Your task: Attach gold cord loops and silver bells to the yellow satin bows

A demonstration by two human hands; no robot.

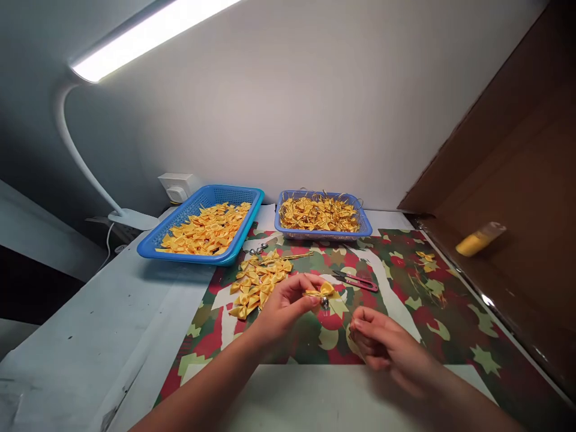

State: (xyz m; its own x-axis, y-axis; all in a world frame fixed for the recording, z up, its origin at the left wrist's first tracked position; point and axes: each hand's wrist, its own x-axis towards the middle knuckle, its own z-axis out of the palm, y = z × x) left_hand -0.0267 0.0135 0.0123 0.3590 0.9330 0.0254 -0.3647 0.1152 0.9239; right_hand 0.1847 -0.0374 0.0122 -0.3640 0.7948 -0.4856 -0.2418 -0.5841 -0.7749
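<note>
My left hand pinches a small yellow ribbon bow with a little silver bell hanging under it, held just above the patterned mat. To its right, my right hand has its fingers curled together close to the bow; whether anything is in them I cannot see. A loose pile of yellow bows lies on the mat just left of my left hand. Red thread snips lie beyond the held bow.
Two blue baskets stand at the back: the left basket holds plain yellow bows, the right basket holds bows with gold loops. Small bells and gold cords lie near them. A cardboard box wall rises at right. A desk lamp stands at left.
</note>
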